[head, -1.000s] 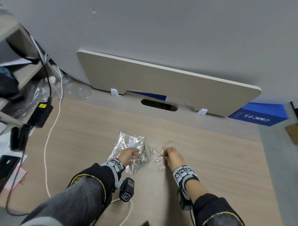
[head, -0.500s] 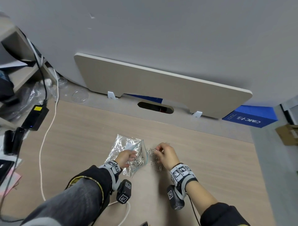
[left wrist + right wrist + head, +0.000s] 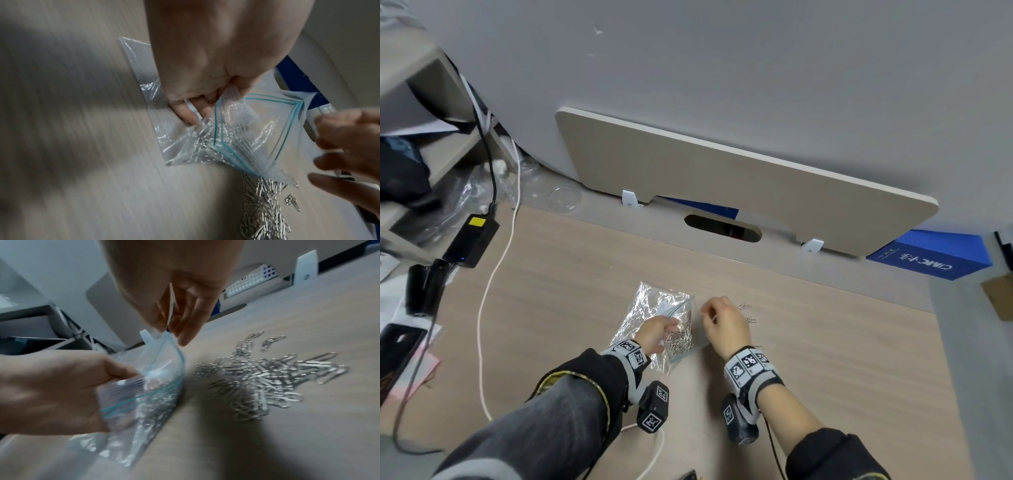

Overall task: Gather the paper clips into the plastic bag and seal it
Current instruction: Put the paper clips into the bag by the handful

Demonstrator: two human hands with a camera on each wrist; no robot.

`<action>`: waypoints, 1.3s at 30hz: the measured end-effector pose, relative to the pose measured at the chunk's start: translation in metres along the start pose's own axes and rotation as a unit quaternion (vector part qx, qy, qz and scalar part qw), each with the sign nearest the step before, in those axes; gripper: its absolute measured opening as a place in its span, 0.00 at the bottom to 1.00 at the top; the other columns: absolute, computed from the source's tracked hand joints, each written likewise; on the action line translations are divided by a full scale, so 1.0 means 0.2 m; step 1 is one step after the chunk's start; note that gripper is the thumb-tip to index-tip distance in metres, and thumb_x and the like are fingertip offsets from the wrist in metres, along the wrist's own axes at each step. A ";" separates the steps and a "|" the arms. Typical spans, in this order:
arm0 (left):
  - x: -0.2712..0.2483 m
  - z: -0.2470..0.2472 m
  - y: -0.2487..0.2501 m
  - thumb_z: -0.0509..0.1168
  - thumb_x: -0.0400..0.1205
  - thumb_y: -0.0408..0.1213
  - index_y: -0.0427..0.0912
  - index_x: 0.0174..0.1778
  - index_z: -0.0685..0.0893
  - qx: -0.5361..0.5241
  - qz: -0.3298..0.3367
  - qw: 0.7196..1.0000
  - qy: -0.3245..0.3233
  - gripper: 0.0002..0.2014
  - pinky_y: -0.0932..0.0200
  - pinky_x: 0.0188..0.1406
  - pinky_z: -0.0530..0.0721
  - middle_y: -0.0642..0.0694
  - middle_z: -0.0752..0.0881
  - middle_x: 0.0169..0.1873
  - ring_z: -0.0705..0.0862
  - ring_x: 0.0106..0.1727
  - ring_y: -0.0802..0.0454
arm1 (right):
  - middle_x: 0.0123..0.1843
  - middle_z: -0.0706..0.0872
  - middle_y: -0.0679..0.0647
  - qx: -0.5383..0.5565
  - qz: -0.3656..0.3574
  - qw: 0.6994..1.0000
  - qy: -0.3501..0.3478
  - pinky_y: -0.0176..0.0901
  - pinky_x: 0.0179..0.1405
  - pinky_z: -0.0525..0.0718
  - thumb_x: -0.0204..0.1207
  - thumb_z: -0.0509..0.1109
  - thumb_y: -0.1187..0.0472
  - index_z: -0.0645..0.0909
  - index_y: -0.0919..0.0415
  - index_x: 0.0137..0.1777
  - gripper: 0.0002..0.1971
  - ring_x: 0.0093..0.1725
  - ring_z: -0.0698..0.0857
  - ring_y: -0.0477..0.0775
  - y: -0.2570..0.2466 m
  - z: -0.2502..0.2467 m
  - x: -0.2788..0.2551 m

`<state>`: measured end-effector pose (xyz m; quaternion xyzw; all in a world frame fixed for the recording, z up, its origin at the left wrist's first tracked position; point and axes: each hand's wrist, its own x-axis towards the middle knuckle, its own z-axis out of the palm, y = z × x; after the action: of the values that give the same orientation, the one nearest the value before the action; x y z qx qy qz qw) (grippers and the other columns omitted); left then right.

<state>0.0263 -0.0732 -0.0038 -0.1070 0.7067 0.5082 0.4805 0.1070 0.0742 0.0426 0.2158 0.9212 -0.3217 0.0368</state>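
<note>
A clear zip plastic bag (image 3: pixel 654 305) lies on the wooden desk with its blue-lined mouth (image 3: pixel 257 129) open toward the right. Many silver paper clips (image 3: pixel 681 337) sit inside it. My left hand (image 3: pixel 654 334) grips the near lip of the mouth (image 3: pixel 224 95) and holds it up. My right hand (image 3: pixel 726 325) is at the mouth's far corner, where its thumb and fingertips (image 3: pixel 164 324) close on the rim (image 3: pixel 164 335). A pile of loose clips (image 3: pixel 267 378) lies on the desk just right of the bag, mostly hidden under my right hand in the head view.
A black power adapter (image 3: pixel 470 245) and a white cable (image 3: pixel 496 267) lie at the desk's left. A beige board (image 3: pixel 722 185) leans against the wall behind, with a blue box (image 3: pixel 928 257) at the right. Two stray clips (image 3: pixel 744 306) lie beyond my right hand.
My right hand has left the loose pile and moved left to the bag's mouth. My left hand has kept its hold on the bag.
</note>
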 end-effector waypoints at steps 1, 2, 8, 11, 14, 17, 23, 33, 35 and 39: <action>-0.01 0.00 0.00 0.59 0.83 0.33 0.36 0.61 0.82 0.001 0.001 1.000 0.004 0.13 0.50 0.51 0.80 0.47 0.83 0.45 0.78 0.46 0.52 | 0.51 0.82 0.50 -0.023 0.026 0.999 0.005 0.46 0.47 0.81 0.77 0.64 0.59 0.81 0.55 0.49 0.05 0.49 0.82 0.53 0.04 -0.02 0.01; -0.01 0.01 0.00 0.58 0.83 0.32 0.35 0.59 0.82 0.002 0.001 1.000 0.010 0.12 0.51 0.48 0.81 0.47 0.82 0.44 0.78 0.45 0.52 | 0.53 0.82 0.52 -0.057 0.051 0.997 -0.006 0.48 0.48 0.81 0.77 0.63 0.60 0.80 0.56 0.50 0.06 0.52 0.82 0.56 0.09 -0.04 0.02; 0.03 0.01 -0.02 0.57 0.83 0.34 0.35 0.52 0.82 -0.002 -0.002 0.999 0.041 0.10 0.51 0.47 0.81 0.41 0.83 0.50 0.79 0.50 0.45 | 0.63 0.77 0.54 -0.173 0.001 0.980 -0.097 0.53 0.54 0.82 0.77 0.63 0.62 0.79 0.57 0.60 0.13 0.64 0.74 0.60 0.19 0.00 0.06; 0.03 0.02 -0.02 0.57 0.83 0.33 0.32 0.54 0.82 -0.022 -0.001 0.999 0.040 0.11 0.57 0.38 0.76 0.43 0.82 0.46 0.77 0.46 0.47 | 0.64 0.75 0.56 -0.190 -0.091 0.972 -0.102 0.52 0.52 0.81 0.75 0.65 0.66 0.78 0.61 0.61 0.14 0.61 0.75 0.60 0.13 0.08 0.08; 0.05 0.02 -0.03 0.56 0.83 0.32 0.33 0.52 0.82 -0.031 0.005 0.999 0.044 0.11 0.59 0.35 0.74 0.42 0.83 0.45 0.76 0.41 0.49 | 0.59 0.77 0.59 -0.215 -0.127 0.963 -0.099 0.51 0.49 0.79 0.72 0.67 0.71 0.78 0.65 0.58 0.14 0.58 0.76 0.62 0.11 0.15 0.08; 0.06 0.03 -0.04 0.56 0.84 0.33 0.34 0.50 0.82 -0.031 0.005 0.998 0.051 0.11 0.59 0.33 0.72 0.42 0.83 0.44 0.76 0.40 0.49 | 0.50 0.81 0.60 -0.235 -0.157 0.954 -0.095 0.52 0.40 0.82 0.64 0.73 0.73 0.81 0.66 0.49 0.13 0.50 0.80 0.63 0.15 0.17 0.07; 0.07 0.02 -0.04 0.55 0.85 0.34 0.32 0.53 0.82 -0.024 0.008 0.999 0.044 0.13 0.61 0.26 0.71 0.41 0.83 0.44 0.76 0.35 0.51 | 0.39 0.83 0.56 -0.242 -0.175 0.947 -0.120 0.46 0.30 0.84 0.47 0.76 0.72 0.81 0.62 0.37 0.17 0.39 0.83 0.62 0.33 0.11 0.00; 0.06 0.03 -0.03 0.55 0.85 0.34 0.33 0.50 0.82 -0.041 0.008 0.998 0.040 0.12 0.69 0.09 0.67 0.43 0.82 0.39 0.72 0.27 0.54 | 0.79 0.65 0.63 -0.212 -0.048 0.974 -0.064 0.60 0.75 0.71 0.78 0.64 0.51 0.64 0.62 0.78 0.31 0.78 0.65 0.68 0.40 -0.03 0.06; 0.07 0.03 -0.03 0.55 0.85 0.34 0.34 0.49 0.83 -0.047 0.005 0.998 0.038 0.11 0.69 0.09 0.68 0.44 0.82 0.39 0.72 0.27 0.54 | 0.85 0.54 0.62 -0.212 -0.035 0.969 -0.120 0.59 0.82 0.59 0.79 0.56 0.39 0.55 0.61 0.82 0.38 0.83 0.54 0.67 0.41 0.00 0.03; 0.06 0.03 -0.02 0.56 0.85 0.35 0.33 0.54 0.83 -0.041 0.003 0.999 0.035 0.12 0.67 0.13 0.70 0.45 0.82 0.39 0.74 0.29 0.54 | 0.86 0.47 0.60 -0.234 -0.066 0.956 -0.164 0.57 0.84 0.51 0.69 0.51 0.27 0.50 0.59 0.84 0.50 0.85 0.46 0.65 0.44 0.05 -0.07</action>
<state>0.0274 -0.0659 -0.0159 -0.1417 0.7020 0.5343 0.4491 0.1564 0.1251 -0.0129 0.0847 0.9641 -0.1301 0.2153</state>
